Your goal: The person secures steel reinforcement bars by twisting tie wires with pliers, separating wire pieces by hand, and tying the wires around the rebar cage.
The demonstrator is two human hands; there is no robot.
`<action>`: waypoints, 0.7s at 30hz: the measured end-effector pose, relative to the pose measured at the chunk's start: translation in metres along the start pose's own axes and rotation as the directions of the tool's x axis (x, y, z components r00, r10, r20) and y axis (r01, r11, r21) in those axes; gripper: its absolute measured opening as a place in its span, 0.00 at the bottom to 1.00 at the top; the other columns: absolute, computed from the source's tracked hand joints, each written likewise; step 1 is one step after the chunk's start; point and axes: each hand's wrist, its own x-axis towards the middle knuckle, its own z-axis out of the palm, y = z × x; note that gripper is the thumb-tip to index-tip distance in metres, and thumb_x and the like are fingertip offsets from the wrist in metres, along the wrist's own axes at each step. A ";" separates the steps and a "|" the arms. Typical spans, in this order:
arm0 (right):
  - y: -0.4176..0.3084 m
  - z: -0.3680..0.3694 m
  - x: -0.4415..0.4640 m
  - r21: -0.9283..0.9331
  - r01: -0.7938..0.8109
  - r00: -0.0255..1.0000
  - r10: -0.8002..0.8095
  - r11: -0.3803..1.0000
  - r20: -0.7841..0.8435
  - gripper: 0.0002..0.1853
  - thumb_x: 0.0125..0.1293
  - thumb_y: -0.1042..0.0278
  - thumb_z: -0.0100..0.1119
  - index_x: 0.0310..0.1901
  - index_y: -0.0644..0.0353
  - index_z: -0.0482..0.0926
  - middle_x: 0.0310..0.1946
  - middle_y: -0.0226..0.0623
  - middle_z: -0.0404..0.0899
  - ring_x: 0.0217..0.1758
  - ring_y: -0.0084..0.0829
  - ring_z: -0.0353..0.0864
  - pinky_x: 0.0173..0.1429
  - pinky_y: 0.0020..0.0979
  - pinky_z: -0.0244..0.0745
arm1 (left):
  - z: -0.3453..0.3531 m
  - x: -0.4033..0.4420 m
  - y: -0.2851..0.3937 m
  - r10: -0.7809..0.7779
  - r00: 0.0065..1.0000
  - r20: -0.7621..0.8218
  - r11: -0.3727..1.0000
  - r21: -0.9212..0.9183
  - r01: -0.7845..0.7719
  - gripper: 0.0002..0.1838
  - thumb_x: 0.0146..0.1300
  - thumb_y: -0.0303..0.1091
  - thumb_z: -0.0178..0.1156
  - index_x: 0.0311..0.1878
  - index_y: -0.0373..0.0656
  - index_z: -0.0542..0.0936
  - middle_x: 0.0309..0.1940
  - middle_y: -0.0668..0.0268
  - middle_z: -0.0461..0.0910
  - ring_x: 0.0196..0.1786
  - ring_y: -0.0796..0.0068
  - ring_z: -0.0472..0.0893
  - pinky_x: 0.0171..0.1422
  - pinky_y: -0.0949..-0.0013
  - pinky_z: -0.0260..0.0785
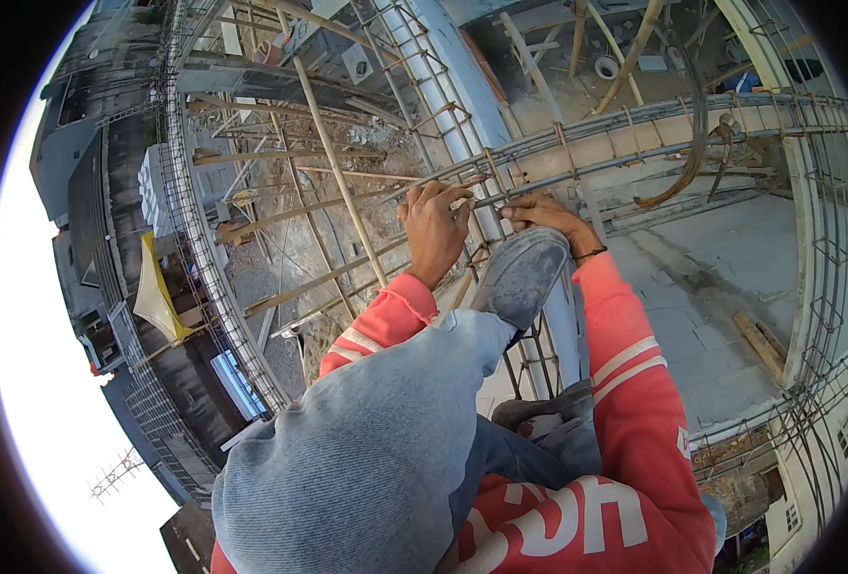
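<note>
My left hand [434, 230] is at the joint where steel reinforcing bars [577, 172] cross above a narrow concrete beam. Its fingers are curled beside the end of a horizontal bar, and whatever they pinch is too small to make out. Across from it, my right hand [546, 214] reaches in with thumb and fingertips pressed together at the same joint, just below that bar. What lies between those fingertips is hidden. My shoe [524, 275] rests on the rebar cage [537, 359] right under my hands.
A long rebar cage [429, 72] runs ahead along the beam. Far below on the left are wooden poles [333, 163] over rough ground; a grey slab [702, 287] lies below on the right. Bent wires or thin rods [697, 143] hang over the crossing bars. Rooftops stand at far left.
</note>
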 end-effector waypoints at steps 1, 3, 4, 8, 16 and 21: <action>0.002 0.001 0.000 0.067 -0.010 1.000 0.012 0.998 -0.023 0.13 0.69 0.65 0.65 0.51 0.62 0.86 0.26 0.20 0.74 0.27 0.13 0.68 0.31 0.20 0.62 | -0.003 0.002 0.003 -0.007 1.000 0.012 1.000 0.024 0.007 0.08 0.58 0.34 0.71 0.41 0.52 0.90 0.41 0.68 0.81 0.52 0.61 0.75 0.55 0.53 0.62; 0.006 0.005 -0.002 0.135 -0.018 0.999 0.024 0.991 -0.046 0.14 0.69 0.65 0.65 0.51 0.62 0.86 0.28 0.21 0.76 0.29 0.13 0.70 0.33 0.20 0.64 | -0.006 0.003 0.005 -0.013 1.000 0.025 0.999 0.047 0.012 0.09 0.57 0.35 0.71 0.42 0.52 0.90 0.40 0.67 0.81 0.52 0.60 0.75 0.56 0.52 0.64; 0.005 0.008 -0.003 0.181 -0.010 0.996 0.026 0.983 -0.088 0.14 0.68 0.66 0.65 0.52 0.62 0.86 0.30 0.21 0.78 0.31 0.13 0.72 0.35 0.19 0.66 | -0.007 0.003 0.004 -0.051 0.999 0.010 0.993 0.103 0.049 0.10 0.58 0.38 0.71 0.43 0.51 0.90 0.41 0.65 0.80 0.52 0.58 0.75 0.56 0.51 0.65; -0.012 0.028 -0.023 0.156 0.045 0.978 -0.012 0.987 -0.206 0.16 0.66 0.65 0.68 0.55 0.59 0.86 0.37 0.22 0.83 0.38 0.14 0.75 0.41 0.19 0.70 | 0.002 -0.002 -0.001 -0.099 0.995 -0.006 0.990 0.100 0.099 0.12 0.60 0.45 0.71 0.41 0.50 0.90 0.42 0.61 0.78 0.52 0.57 0.75 0.53 0.51 0.61; -0.003 0.012 -0.001 0.006 0.020 0.997 -0.019 1.000 -0.079 0.15 0.68 0.58 0.68 0.49 0.60 0.86 0.29 0.22 0.79 0.30 0.17 0.74 0.35 0.22 0.68 | 0.037 -0.006 -0.005 -0.368 0.924 0.099 0.890 -0.251 0.381 0.14 0.61 0.46 0.70 0.42 0.47 0.91 0.40 0.57 0.83 0.49 0.53 0.80 0.50 0.47 0.66; -0.025 -0.011 -0.019 -0.231 0.010 0.999 -0.018 0.973 -0.034 0.14 0.69 0.60 0.65 0.42 0.63 0.88 0.23 0.24 0.76 0.27 0.17 0.71 0.33 0.22 0.64 | 0.033 -0.004 -0.014 -0.306 0.946 0.104 0.885 -0.335 0.323 0.11 0.60 0.41 0.71 0.38 0.43 0.91 0.31 0.56 0.87 0.38 0.54 0.83 0.42 0.58 0.72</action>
